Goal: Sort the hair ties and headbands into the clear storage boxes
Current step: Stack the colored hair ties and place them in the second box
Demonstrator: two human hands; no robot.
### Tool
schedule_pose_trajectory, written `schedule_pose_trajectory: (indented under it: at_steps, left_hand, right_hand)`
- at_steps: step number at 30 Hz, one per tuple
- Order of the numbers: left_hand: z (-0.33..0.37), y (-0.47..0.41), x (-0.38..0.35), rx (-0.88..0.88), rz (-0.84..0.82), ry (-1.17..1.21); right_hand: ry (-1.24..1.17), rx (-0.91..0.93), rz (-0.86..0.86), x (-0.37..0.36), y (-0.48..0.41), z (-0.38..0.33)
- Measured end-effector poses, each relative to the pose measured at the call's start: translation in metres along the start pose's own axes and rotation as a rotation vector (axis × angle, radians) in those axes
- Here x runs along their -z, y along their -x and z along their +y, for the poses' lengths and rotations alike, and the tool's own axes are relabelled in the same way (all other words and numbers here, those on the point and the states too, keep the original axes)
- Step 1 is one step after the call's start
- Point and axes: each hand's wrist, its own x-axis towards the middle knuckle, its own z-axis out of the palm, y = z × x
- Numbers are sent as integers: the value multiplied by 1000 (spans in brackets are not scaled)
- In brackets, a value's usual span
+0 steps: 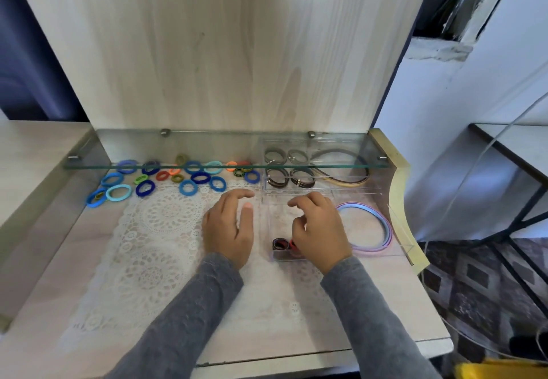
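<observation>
Several loose hair ties [189, 177] in blue, green and orange lie at the back left of the tabletop, partly under a glass shelf. The near clear box [398, 255] holds a dark tie [279, 244] and a red tie [293, 245] at its front left, and pastel headbands [382, 230] on the right. My right hand [320, 230] hovers over this box with loosely curled fingers; the red tie is partly hidden beneath it. My left hand [228, 227] rests relaxed on the lace mat by the box's left wall. The far clear box [375, 190] holds brown ties [277, 177] and dark headbands [350, 171].
A glass shelf [225, 166] spans the desk low over the far ties and the far box. A wooden back panel [222, 52] rises behind it. A white lace mat [154, 230] covers the desk's middle. The desk's curved right edge [398, 200] drops to patterned floor.
</observation>
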Motion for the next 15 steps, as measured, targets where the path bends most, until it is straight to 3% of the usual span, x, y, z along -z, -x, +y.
schedule_pose_trajectory:
  at_steps: [2, 6, 15]
  left_hand:
    - [-9, -7, 10, 111, 53, 24]
    - [-25, -19, 35, 106, 90, -209]
    - [-69, -25, 76, 42, 14, -701]
  right_hand:
    - [-66, 23, 36, -10, -3, -15]
    - [-158, 98, 54, -30, -7, -47]
    - [-64, 113, -217, -85, -13, -92]
